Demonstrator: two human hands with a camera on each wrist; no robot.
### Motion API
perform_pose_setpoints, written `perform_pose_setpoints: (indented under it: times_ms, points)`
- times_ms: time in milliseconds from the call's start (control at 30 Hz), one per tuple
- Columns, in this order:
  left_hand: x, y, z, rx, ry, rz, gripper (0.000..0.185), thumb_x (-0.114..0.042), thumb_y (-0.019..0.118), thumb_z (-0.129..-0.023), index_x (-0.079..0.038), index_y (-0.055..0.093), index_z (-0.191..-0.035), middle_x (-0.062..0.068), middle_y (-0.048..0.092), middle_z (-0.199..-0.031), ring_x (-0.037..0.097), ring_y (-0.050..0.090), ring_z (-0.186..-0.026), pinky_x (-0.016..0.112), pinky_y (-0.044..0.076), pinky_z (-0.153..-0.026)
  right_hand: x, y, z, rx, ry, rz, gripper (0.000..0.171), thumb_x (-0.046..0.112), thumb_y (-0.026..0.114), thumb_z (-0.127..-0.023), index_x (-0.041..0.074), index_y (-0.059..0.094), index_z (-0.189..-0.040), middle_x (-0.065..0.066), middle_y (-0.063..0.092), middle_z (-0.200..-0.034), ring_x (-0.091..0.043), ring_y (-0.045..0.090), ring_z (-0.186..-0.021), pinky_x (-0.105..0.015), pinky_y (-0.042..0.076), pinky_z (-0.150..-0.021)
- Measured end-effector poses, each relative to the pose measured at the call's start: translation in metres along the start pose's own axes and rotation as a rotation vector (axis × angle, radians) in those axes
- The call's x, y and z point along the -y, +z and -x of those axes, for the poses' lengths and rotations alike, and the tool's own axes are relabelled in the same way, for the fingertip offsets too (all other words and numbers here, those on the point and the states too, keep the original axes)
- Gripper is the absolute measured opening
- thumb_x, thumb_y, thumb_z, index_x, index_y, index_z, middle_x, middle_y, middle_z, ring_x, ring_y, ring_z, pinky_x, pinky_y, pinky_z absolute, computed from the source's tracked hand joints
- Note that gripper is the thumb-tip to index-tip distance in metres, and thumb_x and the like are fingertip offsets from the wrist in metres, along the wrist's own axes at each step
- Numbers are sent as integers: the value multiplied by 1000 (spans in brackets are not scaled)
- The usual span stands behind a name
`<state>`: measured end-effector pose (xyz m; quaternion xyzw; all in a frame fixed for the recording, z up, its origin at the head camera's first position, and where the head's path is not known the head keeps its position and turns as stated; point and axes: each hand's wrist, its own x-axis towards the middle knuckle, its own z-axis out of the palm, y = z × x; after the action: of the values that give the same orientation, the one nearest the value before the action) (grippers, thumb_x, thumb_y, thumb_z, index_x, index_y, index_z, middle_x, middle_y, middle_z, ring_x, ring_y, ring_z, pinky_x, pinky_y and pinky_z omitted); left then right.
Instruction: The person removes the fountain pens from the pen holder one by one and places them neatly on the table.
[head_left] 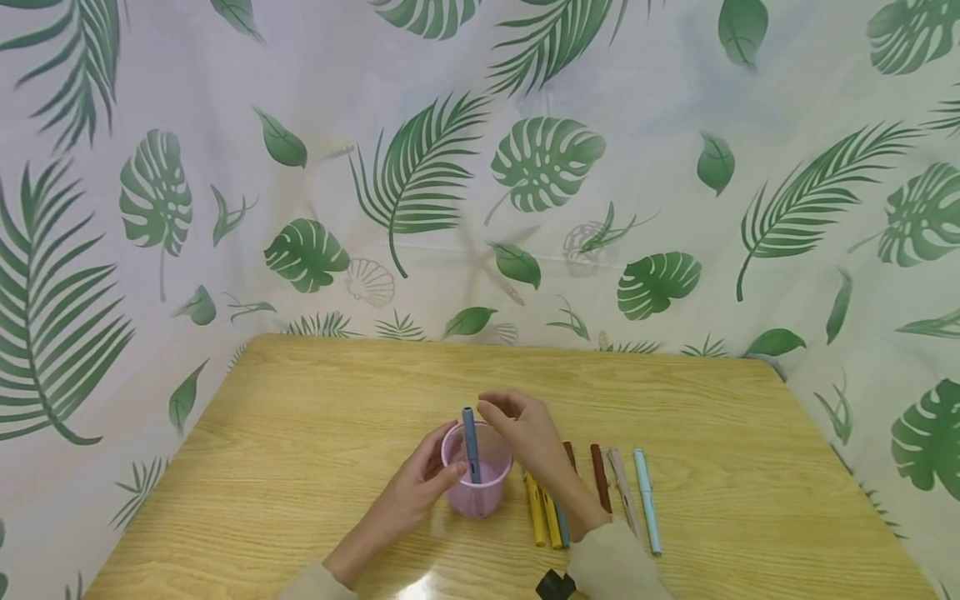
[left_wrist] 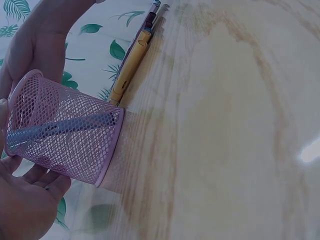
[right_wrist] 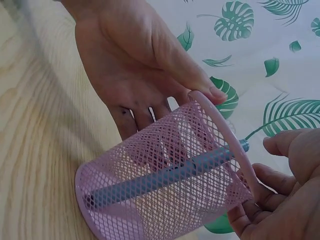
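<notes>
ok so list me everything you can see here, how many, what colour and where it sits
mesh cup: one, pink, standing on the table near its front edge
pen in the cup: one, grey-blue, leaning inside with its end above the rim
pens lying on the table: about seven in a row to the right of the cup; two yellow, one blue, two dark red, one beige, one light blue; some partly hidden by the right forearm
table: one, light wood
backdrop: one, white with green leaf print, behind and at both sides
left hand: holds the cup's side
right hand: above the cup's rim, next to the pen's top end, holding nothing
</notes>
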<state>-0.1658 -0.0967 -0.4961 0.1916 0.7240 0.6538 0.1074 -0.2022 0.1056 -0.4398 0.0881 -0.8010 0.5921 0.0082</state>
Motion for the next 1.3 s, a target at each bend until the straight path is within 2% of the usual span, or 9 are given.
perform_pose_setpoints:
  times_ms: [167, 400, 600, 767, 967, 1200, 1300]
  points:
    - [1, -1, 1, 20, -4, 3, 67, -28, 56, -109, -8, 23, -163, 23, 29, -164, 43, 35, -148, 54, 34, -121, 0, 9, -1, 45, -3, 6, 32, 26, 73, -98, 3, 73, -121, -5, 73, -113, -23, 64, -106, -45, 56, -96]
    - [-1, -1, 1, 12, -8, 4, 68, -28, 58, -108, -8, 23, -163, 23, 29, -165, 40, 36, -148, 51, 34, -121, -5, 19, -4, 69, 6, 28, 35, 23, 78, -95, 0, 72, -121, -8, 73, -112, -29, 67, -111, -49, 56, -100]
    - [-1, -1, 1, 32, -13, 8, 69, -29, 56, -109, -7, 20, -164, 22, 26, -166, 40, 34, -149, 51, 33, -122, -8, 21, -3, 80, -6, 86, 27, 21, 78, -95, -2, 75, -110, -12, 75, -107, -31, 71, -105, -44, 62, -91]
    - [0, -1, 1, 37, -11, 7, 69, -29, 55, -109, -7, 19, -164, 23, 26, -166, 41, 34, -149, 51, 32, -122, -9, 21, -3, 85, -5, 103, 29, 23, 77, -96, -3, 75, -109, -13, 75, -105, -30, 72, -102, -42, 63, -86]
    - [-1, -1, 1, 21, -12, 3, 68, -29, 56, -109, -8, 22, -164, 21, 28, -165, 40, 35, -149, 50, 33, -122, -9, 21, -3, 77, -23, 80, 24, 20, 76, -96, -2, 76, -107, -12, 76, -102, -27, 72, -97, -38, 63, -82]
    - [-1, -1, 1, 22, -8, -1, 67, -29, 55, -109, -7, 23, -163, 22, 29, -165, 41, 33, -149, 53, 32, -122, -13, 19, -1, 30, -44, 64, 13, 14, 72, -96, 1, 78, -97, -8, 76, -98, -21, 69, -97, -35, 61, -85]
    - [-1, -1, 1, 18, -2, -1, 66, -28, 56, -109, -5, 24, -163, 23, 30, -164, 41, 33, -149, 53, 31, -122, -13, 15, 1, 4, -35, 70, 15, 15, 72, -97, 2, 79, -102, -7, 76, -100, -20, 68, -97, -36, 60, -86]
